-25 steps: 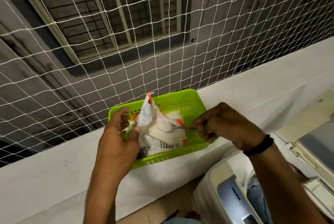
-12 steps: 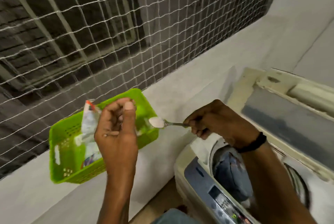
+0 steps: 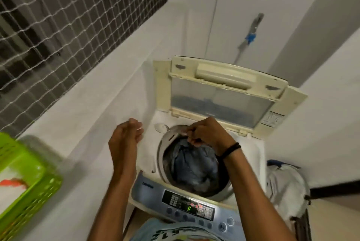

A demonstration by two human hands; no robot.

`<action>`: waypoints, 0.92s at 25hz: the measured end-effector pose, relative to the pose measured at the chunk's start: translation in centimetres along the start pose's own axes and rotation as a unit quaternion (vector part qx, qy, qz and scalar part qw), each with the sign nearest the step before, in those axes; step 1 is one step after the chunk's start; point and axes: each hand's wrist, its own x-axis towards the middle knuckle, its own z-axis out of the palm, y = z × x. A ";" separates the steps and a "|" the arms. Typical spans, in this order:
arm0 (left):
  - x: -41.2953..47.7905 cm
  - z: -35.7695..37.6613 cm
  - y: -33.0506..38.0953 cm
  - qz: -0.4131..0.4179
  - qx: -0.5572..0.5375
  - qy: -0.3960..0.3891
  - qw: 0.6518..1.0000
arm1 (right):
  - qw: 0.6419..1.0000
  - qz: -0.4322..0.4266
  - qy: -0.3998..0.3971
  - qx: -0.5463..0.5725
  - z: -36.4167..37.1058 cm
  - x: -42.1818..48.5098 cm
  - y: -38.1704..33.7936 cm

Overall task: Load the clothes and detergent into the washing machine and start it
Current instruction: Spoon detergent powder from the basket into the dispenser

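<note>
At far left, on the white ledge (image 3: 81, 124) beneath the netting (image 3: 68, 26), the green basket (image 3: 29, 192) sits with the detergent packet (image 3: 13, 181) lying inside it. Right of it, the left hand (image 3: 124, 135) hovers over the left edge of the washing machine (image 3: 251, 154), forearm reaching up from below, palm turned inward, fingers loosely curled around nothing. The right hand (image 3: 206, 135), a black wristband (image 3: 230, 150) on its wrist, hangs above the back rim of the drum, knuckles up, thumb and fingers pinching the handle of a spoon (image 3: 161, 128). The spoon's bowl points left, over the machine's white top just beyond the drum rim; whether it carries powder is too blurred to tell. Blue clothes (image 3: 192, 166) fill the drum. The lid (image 3: 220, 100) stands raised behind, and the control panel (image 3: 187, 205) shows a green F.
</note>
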 end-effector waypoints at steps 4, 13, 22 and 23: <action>2.9 6.1 -7.0 -0.205 -0.020 -0.084 0.975 | 0.996 0.054 0.068 0.018 -4.7 4.8 5.7; 6.0 14.2 -17.2 -0.442 -0.083 -0.141 0.882 | 0.964 0.047 0.224 -0.134 -7.3 11.5 12.7; 6.9 16.3 -19.9 -0.484 -0.144 -0.111 0.856 | 0.917 -0.095 0.266 -0.283 -4.0 11.6 18.1; 7.0 16.2 -20.0 -0.485 -0.144 -0.112 0.855 | 0.914 -0.097 0.267 -0.290 -4.0 11.7 18.4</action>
